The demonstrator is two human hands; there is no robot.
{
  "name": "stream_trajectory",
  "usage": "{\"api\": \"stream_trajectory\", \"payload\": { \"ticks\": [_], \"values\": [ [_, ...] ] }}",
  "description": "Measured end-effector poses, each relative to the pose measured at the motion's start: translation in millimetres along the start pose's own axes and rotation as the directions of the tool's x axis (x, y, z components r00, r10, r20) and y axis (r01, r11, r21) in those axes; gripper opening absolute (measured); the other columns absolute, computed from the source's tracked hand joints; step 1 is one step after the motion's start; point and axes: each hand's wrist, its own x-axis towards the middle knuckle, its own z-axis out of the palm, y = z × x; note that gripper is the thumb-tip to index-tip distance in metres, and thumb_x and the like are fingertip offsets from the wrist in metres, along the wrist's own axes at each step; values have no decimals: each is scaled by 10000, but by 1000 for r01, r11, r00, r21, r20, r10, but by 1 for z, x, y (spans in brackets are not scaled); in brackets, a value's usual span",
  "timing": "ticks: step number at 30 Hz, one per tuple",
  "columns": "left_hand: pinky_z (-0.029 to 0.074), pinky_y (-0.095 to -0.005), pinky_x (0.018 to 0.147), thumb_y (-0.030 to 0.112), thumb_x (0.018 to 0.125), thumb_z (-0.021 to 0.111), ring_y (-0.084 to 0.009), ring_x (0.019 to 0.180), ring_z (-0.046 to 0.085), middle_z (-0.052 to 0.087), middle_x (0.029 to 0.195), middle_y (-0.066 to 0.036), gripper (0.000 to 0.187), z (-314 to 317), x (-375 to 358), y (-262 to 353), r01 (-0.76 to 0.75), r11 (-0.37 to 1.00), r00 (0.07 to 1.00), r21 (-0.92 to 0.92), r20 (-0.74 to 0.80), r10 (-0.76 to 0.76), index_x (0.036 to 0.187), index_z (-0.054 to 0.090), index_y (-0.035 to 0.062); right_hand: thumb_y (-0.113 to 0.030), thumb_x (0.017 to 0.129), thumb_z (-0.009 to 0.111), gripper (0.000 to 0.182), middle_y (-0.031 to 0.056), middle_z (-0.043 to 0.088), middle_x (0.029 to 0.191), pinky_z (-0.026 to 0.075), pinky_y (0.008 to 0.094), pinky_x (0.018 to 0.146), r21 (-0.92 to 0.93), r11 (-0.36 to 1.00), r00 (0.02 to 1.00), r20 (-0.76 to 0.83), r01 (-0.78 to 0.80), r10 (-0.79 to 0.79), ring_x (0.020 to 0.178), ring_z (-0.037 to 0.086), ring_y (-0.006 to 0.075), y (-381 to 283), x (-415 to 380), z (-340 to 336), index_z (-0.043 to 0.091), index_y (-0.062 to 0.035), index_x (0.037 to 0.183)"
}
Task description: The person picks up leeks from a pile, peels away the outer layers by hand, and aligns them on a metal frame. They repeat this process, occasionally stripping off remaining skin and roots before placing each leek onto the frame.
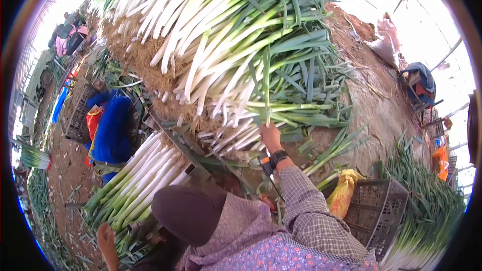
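My right hand (271, 137), in a checked sleeve with a dark watch, is closed around a single leek (267, 88) near its lower stem. The leek stands out with its green leaves pointing away, over a big heap of leeks (221, 35) with white stems and brown roots. My left hand (106, 243) is low at the left, its fingers loosely bent and no object showing in them. Close beside it are the green leaves of a neat row of leeks (143, 175) lying on a metal stand (173, 140).
A dark cap (188, 214) covers part of the foreground. Blue netting (111, 135) and a plastic crate (79, 110) are left. At right are a yellow bag (343, 193), another crate (369, 211) and more leeks (427, 195). A stuffed sack (386, 42) stands farther back.
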Motion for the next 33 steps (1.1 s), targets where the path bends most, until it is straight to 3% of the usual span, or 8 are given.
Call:
{"api": "stream_trajectory", "payload": {
  "ticks": [2, 6, 10, 13, 20, 27, 29, 33],
  "values": [
    [485, -306, 830, 90, 921, 507, -184, 968, 613, 600, 1158, -109, 352, 1, -12, 19, -27, 999, 1000, 38, 14, 27, 1263, 531, 11, -246, 872, 574, 253, 157, 649, 817, 484, 399, 561, -223, 961, 981, -61, 166, -184, 632, 627, 294, 67, -16, -5, 557, -43, 1021],
    [493, -324, 842, 102, 927, 500, -189, 959, 618, 599, 1156, -116, 357, -11, -36, 28, -70, 996, 997, 53, 16, 69, 1271, 522, 9, -197, 911, 575, 168, -34, 441, 669, 299, 229, 390, 472, 813, 927, 315, -339, 204, 472, 383, 51, 63, -120, -88, 521, -137, 1058],
    [502, -317, 796, 125, 939, 501, -174, 911, 620, 599, 1135, -109, 357, -29, -47, 20, -15, 998, 1000, -62, -29, 13, 1279, 522, 18, -258, 958, 543, 134, -51, 413, 630, 279, 212, 355, 759, 486, 896, 302, -432, 325, 439, 352, 47, 111, -123, -184, 519, -134, 1000],
    [504, -295, 762, 116, 940, 502, -161, 885, 621, 604, 1111, -96, 344, -39, -43, 2, -50, 982, 998, -184, 23, 55, 1270, 534, 21, -273, 942, 585, 167, -51, 386, 620, 304, 217, 375, 980, 192, 963, 7, -61, 270, 459, 359, 59, 82, -125, -219, 541, -123, 1001],
    [502, -285, 744, 100, 931, 528, -153, 859, 624, 617, 1016, -74, 318, -10, -45, 32, -62, 997, 998, -42, 24, 63, 1237, 551, 16, -299, 940, 608, 220, -26, 392, 651, 365, 231, 446, 942, -109, 929, 332, -318, 162, 521, 375, 89, 69, -44, -82, 573, -82, 942],
    [481, -268, 703, 88, 930, 521, -135, 803, 608, 606, 961, -57, 301, -20, -41, 30, 17, 997, 999, 76, 47, -21, 1219, 556, 13, -445, 994, 430, 552, 93, 558, 859, 500, 344, 601, 919, 98, 905, 349, -382, 245, 697, 548, 195, 48, 52, 59, 384, -6, 1324],
    [473, -266, 689, 85, 933, 515, -126, 785, 598, 602, 944, -51, 288, -19, -39, 18, 51, 997, 998, 53, 34, -52, 1208, 559, 12, -419, 985, 446, 515, 97, 559, 784, 498, 366, 539, 880, 336, 936, 269, -334, 226, 633, 562, 199, 75, 101, 79, 453, 37, 1224],
    [460, -263, 687, 34, 887, 502, -125, 779, 594, 596, 914, -45, 284, -4, -38, 4, 112, 994, 993, -5, 38, -112, 1161, 570, 3, -411, 960, 475, 471, 138, 598, 729, 480, 383, 464, 853, 417, 917, 160, -315, 366, 567, 569, 221, 64, 125, 86, 565, 43, 1048]
  ]
}}
